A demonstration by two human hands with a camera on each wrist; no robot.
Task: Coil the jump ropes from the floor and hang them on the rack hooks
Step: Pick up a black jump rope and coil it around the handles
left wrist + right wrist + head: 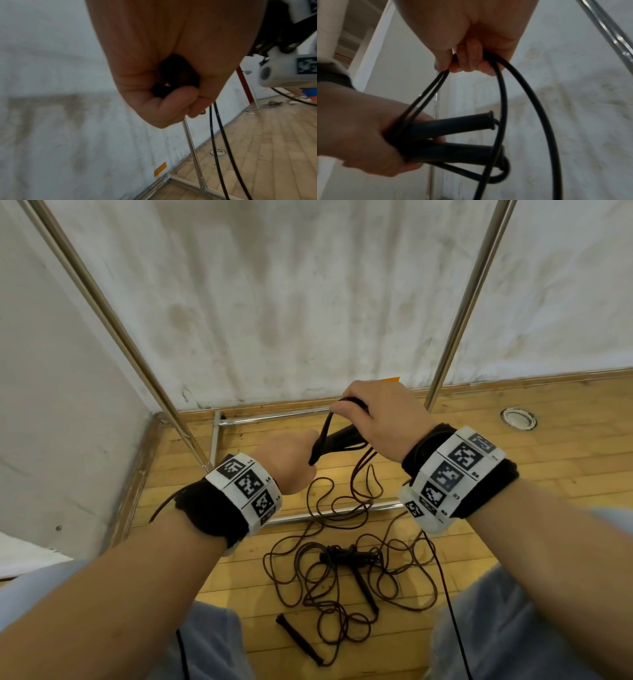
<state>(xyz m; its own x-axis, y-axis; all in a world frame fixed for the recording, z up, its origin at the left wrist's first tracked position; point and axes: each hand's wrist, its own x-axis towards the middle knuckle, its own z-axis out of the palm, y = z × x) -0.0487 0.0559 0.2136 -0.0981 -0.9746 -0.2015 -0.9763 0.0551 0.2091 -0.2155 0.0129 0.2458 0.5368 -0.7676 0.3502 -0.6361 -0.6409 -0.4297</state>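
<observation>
My left hand (291,455) grips the two black handles (453,136) of a jump rope side by side, its fist closed round them (173,81). Above and to the right, my right hand (373,419) pinches loops of the same black cord (501,102), which run down to the left hand. Two cord strands (214,142) hang from the hands toward the floor. On the wooden floor below lie tangled brown ropes (342,570) with black handles (298,638). The metal rack uprights (113,320) rise on either side; no hooks are in view.
The rack's base bars (274,416) rest on the wooden floor by a stained white wall (308,302). A round floor fitting (518,418) sits at the right. An orange tape patch (160,169) marks the wall near the skirting. My knees fill the lower corners.
</observation>
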